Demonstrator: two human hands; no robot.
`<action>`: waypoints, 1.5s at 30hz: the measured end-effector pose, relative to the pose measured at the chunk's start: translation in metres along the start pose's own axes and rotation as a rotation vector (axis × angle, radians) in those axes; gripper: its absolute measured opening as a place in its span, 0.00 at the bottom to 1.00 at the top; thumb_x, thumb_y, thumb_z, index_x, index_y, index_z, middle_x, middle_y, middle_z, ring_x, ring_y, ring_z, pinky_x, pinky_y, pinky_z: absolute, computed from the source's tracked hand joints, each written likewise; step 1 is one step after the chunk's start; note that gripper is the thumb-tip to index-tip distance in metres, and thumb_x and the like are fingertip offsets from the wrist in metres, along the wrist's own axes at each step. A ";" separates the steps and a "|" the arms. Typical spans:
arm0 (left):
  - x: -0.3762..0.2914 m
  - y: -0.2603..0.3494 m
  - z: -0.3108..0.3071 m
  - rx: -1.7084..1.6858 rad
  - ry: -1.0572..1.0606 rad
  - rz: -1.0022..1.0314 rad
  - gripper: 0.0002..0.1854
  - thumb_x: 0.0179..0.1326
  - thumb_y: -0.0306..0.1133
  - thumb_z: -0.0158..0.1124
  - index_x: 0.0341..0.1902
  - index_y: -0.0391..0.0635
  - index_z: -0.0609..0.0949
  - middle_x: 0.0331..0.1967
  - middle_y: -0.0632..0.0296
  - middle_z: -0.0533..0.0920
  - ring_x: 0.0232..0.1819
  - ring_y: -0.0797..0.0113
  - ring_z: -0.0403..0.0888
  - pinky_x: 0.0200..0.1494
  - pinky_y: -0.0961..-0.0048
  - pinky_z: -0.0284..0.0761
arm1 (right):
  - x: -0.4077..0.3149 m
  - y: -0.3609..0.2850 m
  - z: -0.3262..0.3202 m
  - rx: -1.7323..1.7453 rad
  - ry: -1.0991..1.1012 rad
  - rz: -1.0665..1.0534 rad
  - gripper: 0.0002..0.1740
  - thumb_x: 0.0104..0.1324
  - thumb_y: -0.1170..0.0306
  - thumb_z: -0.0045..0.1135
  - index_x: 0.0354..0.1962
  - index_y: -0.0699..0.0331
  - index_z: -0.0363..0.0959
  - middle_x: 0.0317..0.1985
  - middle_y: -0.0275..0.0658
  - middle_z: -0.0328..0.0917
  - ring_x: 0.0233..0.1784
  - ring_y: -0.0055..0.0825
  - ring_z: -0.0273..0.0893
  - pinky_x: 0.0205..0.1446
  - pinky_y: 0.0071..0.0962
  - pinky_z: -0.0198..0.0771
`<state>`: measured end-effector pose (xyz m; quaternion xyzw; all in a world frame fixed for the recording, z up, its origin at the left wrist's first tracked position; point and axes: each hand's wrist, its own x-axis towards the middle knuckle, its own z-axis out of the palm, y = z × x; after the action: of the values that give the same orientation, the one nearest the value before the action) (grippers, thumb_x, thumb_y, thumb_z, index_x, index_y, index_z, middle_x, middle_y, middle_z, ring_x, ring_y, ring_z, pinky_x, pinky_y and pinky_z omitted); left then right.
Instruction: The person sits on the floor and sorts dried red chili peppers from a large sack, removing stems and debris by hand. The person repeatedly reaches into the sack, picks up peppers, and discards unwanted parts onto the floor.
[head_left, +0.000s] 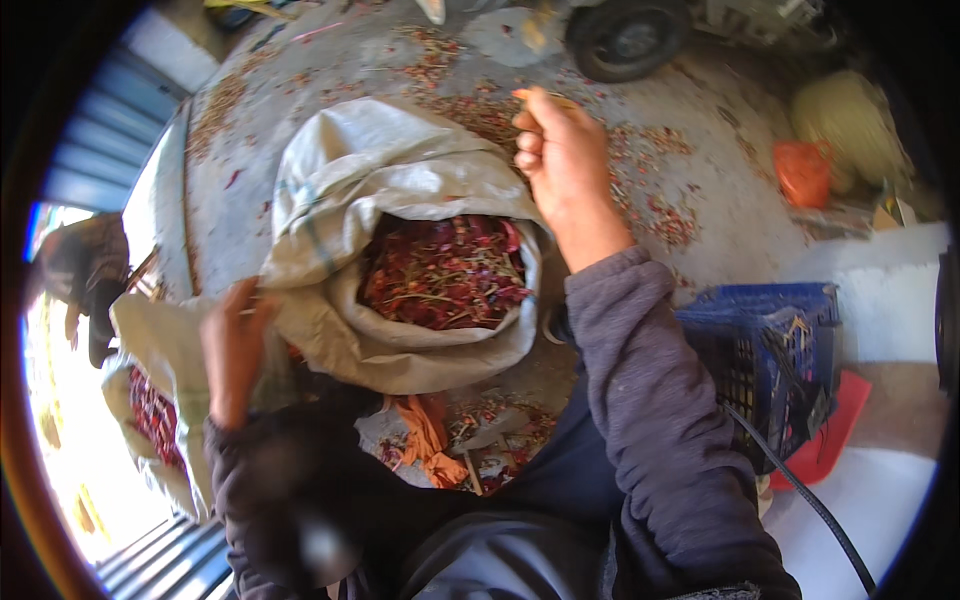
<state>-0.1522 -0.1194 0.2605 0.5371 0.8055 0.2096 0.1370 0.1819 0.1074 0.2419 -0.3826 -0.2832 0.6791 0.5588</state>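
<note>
A large white woven plastic sack (337, 180) stands before me with its rim rolled outward. Inside lie dried red pods and stems (446, 274), probably chillies. Beyond the sack's right side, my right hand (566, 157) is raised, its fingers closed around a small orange-yellow item (562, 100) too little exposed to name. My left hand (238, 349) is blurred at the sack's left edge; whether it touches the cloth or holds anything is unclear. Beside that hand, a second sack (154, 330) leans open, with dried red pods (154, 416) showing in its mouth.
Pod scraps (660, 217) litter the concrete floor. An orange cloth or bag (427, 442) lies between my legs. At right are a blue plastic crate (757, 307), a black cable (802, 491) and a red plastic object (847, 420). A wheel (630, 37) stands beyond; a person (86, 262) bends at left.
</note>
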 end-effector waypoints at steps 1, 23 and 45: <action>0.016 0.007 0.042 -0.058 -0.166 0.108 0.17 0.62 0.32 0.68 0.53 0.39 0.83 0.46 0.48 0.86 0.50 0.51 0.85 0.50 0.62 0.78 | -0.001 -0.003 0.000 0.001 -0.021 -0.034 0.11 0.72 0.64 0.60 0.42 0.64 0.77 0.29 0.30 0.74 0.24 0.13 0.67 0.24 0.16 0.61; 0.120 -0.044 0.265 0.162 -0.549 0.345 0.23 0.52 0.33 0.71 0.53 0.41 0.80 0.47 0.40 0.83 0.49 0.38 0.81 0.50 0.50 0.76 | -0.007 -0.015 -0.012 -0.073 0.075 0.008 0.13 0.70 0.64 0.57 0.36 0.69 0.75 0.27 0.37 0.76 0.19 0.17 0.67 0.21 0.21 0.64; 0.060 0.002 0.145 0.507 -0.497 0.169 0.17 0.55 0.42 0.72 0.42 0.45 0.81 0.32 0.48 0.85 0.40 0.45 0.84 0.41 0.51 0.77 | -0.014 0.026 0.029 -0.217 -0.181 0.141 0.12 0.70 0.65 0.52 0.35 0.67 0.71 0.27 0.38 0.77 0.25 0.23 0.78 0.27 0.24 0.79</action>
<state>-0.1092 -0.0356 0.1348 0.6533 0.7266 -0.1232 0.1735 0.1444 0.0893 0.2392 -0.3968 -0.3765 0.7139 0.4372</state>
